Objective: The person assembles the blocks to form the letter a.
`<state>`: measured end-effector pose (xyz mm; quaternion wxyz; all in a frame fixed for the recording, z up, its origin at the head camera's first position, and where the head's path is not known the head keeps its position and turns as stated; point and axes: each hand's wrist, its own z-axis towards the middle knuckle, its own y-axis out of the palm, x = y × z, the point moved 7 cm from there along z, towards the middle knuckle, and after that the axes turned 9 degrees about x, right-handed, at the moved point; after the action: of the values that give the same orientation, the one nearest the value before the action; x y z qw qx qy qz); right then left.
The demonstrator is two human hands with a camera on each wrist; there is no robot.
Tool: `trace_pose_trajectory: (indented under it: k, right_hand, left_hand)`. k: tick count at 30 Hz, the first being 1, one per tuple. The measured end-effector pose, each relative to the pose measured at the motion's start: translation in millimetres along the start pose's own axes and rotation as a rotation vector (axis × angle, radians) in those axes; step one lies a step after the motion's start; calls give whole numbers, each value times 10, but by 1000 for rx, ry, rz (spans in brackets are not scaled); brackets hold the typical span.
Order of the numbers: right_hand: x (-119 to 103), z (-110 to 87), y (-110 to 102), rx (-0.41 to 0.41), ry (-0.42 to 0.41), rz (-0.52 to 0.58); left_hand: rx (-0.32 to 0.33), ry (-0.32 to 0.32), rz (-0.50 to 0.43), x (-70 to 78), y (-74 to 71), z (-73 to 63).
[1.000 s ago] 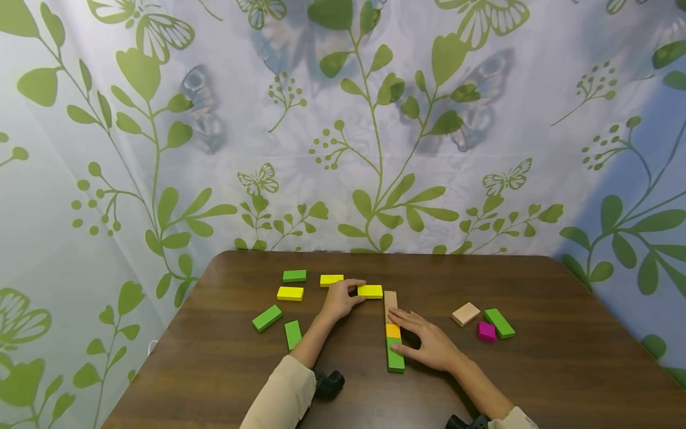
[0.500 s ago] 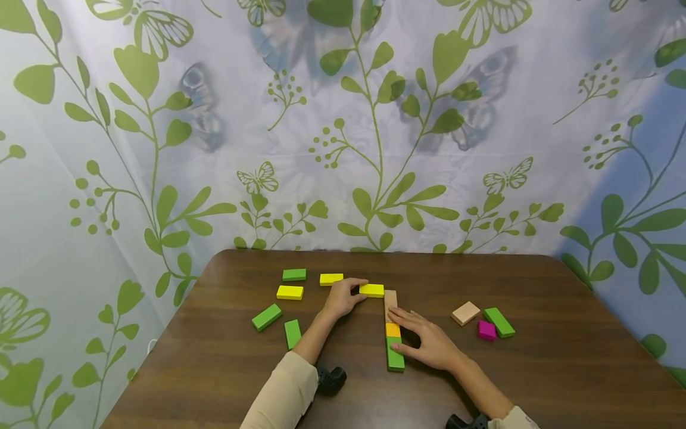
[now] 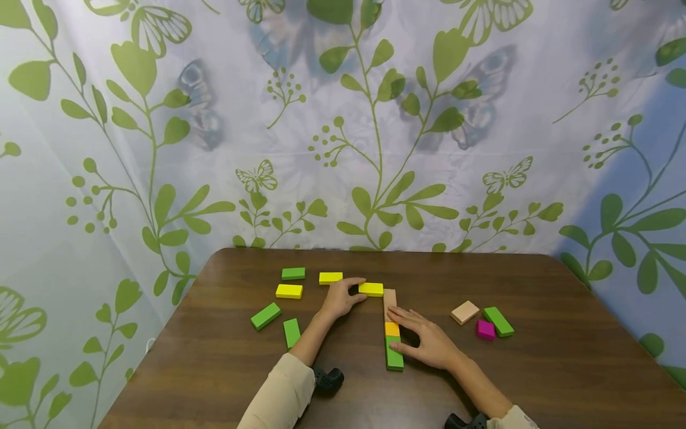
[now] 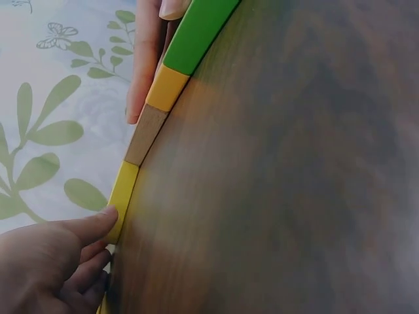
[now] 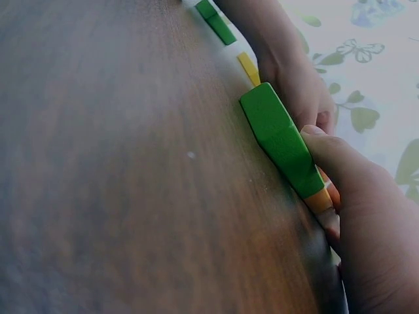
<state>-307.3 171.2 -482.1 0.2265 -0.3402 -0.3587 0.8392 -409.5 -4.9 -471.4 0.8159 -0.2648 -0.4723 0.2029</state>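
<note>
A line of blocks runs away from the person on the table: a green block [image 3: 395,358], a short orange block [image 3: 392,329] and a plain wooden block [image 3: 390,298]. At the far end, a yellow block [image 3: 371,289] lies crosswise, its right end against the wooden one. My left hand [image 3: 339,300] pinches that yellow block at its left end, thumb on the near side in the left wrist view. My right hand [image 3: 431,342] rests along the line's right side, fingers extended by the wooden block and thumb touching the green block [image 5: 281,137].
Left of the line lie loose blocks: a yellow block [image 3: 289,291], another yellow block [image 3: 330,278] behind the left hand, and several green ones [image 3: 266,316]. To the right are a wooden block [image 3: 464,312], a magenta block [image 3: 485,330] and a green block [image 3: 498,322]. A patterned curtain [image 3: 300,149] hangs behind the table.
My left hand has slid the yellow block slightly right, closing the small gap to the wooden block. The right hand has kept its place.
</note>
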Motion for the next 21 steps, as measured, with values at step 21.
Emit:
trace_pose_trajectory:
  k: [21]
  right_hand:
    - [0,4,-8,0,1,1]
  left_hand:
    - [203,-75,62,-406,-670,83]
